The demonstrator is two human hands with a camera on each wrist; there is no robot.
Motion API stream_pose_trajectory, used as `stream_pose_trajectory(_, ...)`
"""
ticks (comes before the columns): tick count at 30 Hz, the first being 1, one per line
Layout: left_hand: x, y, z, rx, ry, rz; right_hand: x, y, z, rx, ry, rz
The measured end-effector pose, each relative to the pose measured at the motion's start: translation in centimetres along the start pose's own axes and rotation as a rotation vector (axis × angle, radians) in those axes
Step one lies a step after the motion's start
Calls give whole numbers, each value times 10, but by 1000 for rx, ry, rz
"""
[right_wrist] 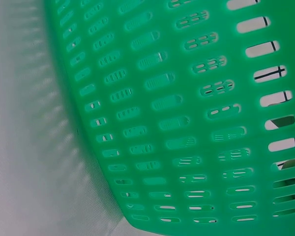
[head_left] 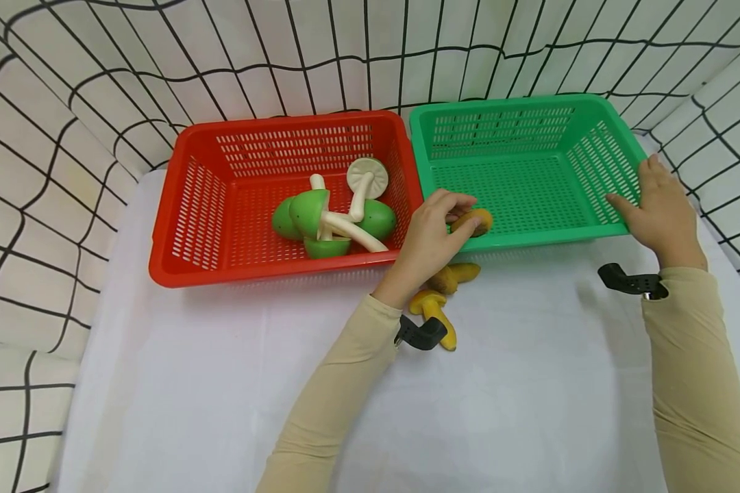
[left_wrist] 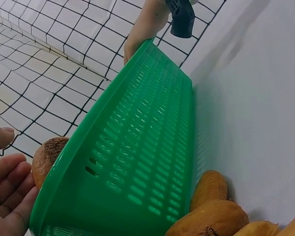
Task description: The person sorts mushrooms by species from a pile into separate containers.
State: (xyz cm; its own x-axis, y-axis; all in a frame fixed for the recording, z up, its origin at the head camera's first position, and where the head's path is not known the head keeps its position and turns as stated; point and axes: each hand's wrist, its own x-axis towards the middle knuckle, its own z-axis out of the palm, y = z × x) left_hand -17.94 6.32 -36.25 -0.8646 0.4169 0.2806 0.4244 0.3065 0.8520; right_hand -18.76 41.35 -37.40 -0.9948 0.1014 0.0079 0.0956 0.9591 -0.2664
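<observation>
In the head view my left hand (head_left: 434, 229) reaches over the front left corner of the green basket (head_left: 518, 239). Its fingertips are at a brownish-orange toy mushroom (head_left: 482, 222) just inside the rim; the left wrist view shows the thumb spread apart from the mushroom's rounded cap (left_wrist: 45, 156). My right hand (head_left: 666, 212) holds the basket's right front corner, thumb over the inside and fingers along the right rim. Yellow-brown toy mushrooms (head_left: 434, 311) lie on the cloth below the left hand, partly hidden by the wrist. The right wrist view shows the slotted basket wall (right_wrist: 187, 132).
A red basket (head_left: 185, 274) stands left of the green one, with several green-capped, white-stemmed toy mushrooms (head_left: 311, 212) inside. White cloth (head_left: 518, 383) covers the table. White panels with a black wire grid (head_left: 370, 61) rise behind and at both sides.
</observation>
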Motion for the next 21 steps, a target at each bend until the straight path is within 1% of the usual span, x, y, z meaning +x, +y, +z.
stream_pose_trajectory(5,-1,0,-1,-29,3,2,0,-1,0,0,1,10)
stream_pose_trajectory(9,-3,1,-1,-56,7,10,-1,-1,0,1,2,2)
stream_pose_trajectory(12,-5,1,-2,-97,14,9,-1,-1,0,4,2,-3)
stream_pose_trajectory(16,-11,0,-5,-166,33,-1,-2,0,1,6,-3,-1)
stream_pose_trajectory(21,-21,1,-9,-233,69,8,-2,0,-1,9,-6,-8)
